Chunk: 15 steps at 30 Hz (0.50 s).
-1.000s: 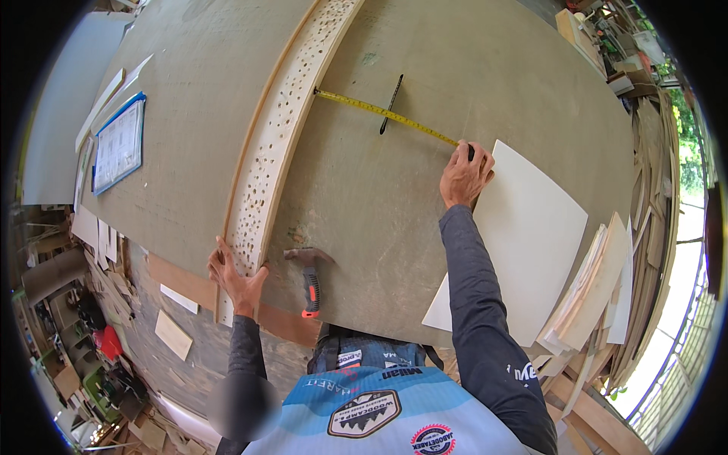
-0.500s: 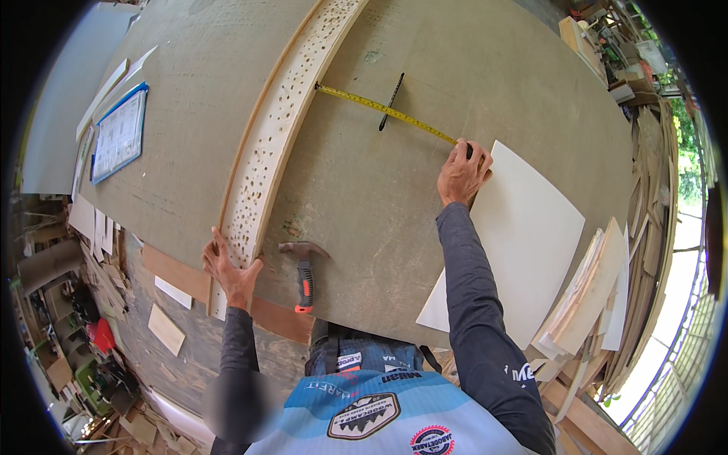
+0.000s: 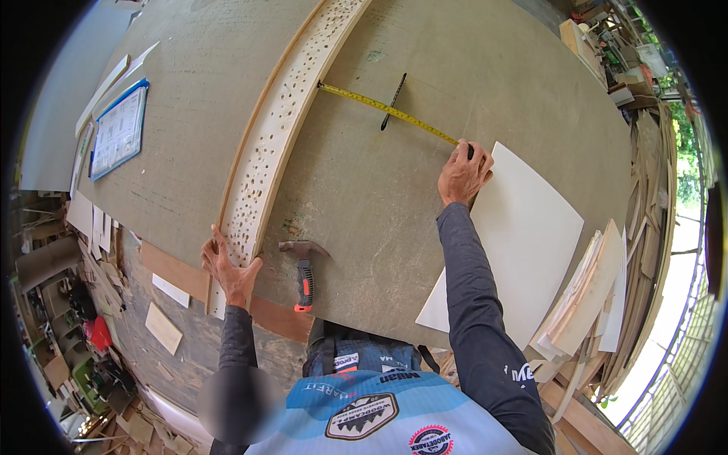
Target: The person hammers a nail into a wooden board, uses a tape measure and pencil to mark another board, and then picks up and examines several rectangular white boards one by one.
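A: What are the hands doing on your feed?

B: From my seat I see the left hand (image 3: pixel 233 269) spread across the near end of a long, pale wooden board peppered with small holes (image 3: pixel 273 144), thumb at its right edge, fingers at its left. The board runs up the broad grey-brown tabletop (image 3: pixel 356 205).

A: And the right?

B: The right hand (image 3: pixel 464 174) is curled around the small black case of a tape measure (image 3: pixel 471 152), mostly hidden by the fingers. Its narrow yellow metal blade (image 3: pixel 417 122) reaches left to the board's right edge, over a slim black pen (image 3: pixel 393 102).

A: What worries me is the blade's far end; no hand is on it.

B: Agreed. I judge a tug from the right hand could pull it off that edge, and a slack grip on the case could let it snap back. A nudge from the left hand might skew the board. The claw hammer with black-and-red grip (image 3: pixel 304 282) lies near that hand, where a sleeve could catch it.
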Motion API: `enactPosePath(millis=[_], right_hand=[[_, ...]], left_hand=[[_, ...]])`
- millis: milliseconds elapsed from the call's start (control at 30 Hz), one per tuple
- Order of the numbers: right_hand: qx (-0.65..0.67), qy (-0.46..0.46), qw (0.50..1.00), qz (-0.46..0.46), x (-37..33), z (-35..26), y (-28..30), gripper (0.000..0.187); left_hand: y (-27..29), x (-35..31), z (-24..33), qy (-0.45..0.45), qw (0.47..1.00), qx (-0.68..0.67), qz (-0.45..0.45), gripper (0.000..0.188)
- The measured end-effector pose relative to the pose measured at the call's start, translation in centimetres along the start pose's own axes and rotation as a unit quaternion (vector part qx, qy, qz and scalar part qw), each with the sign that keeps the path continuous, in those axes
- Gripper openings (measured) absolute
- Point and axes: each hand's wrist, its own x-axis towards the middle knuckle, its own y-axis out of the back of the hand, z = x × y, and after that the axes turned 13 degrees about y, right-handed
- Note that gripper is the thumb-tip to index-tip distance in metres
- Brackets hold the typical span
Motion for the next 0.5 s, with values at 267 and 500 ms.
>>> enactPosePath(millis=[267, 500], right_hand=[[-0.005, -0.001, 1.000, -0.002, 0.11, -0.03, 0.00, 0.021], [0.000, -0.003, 1.000, 0.009, 0.50, -0.06, 0.04, 0.023]], left_hand=[[0.00, -0.02, 0.06, -0.009, 1.000, -0.006, 0.004, 0.125], [0.10, 0.19, 0.54, -0.012, 1.000, -0.009, -0.001, 0.124]])
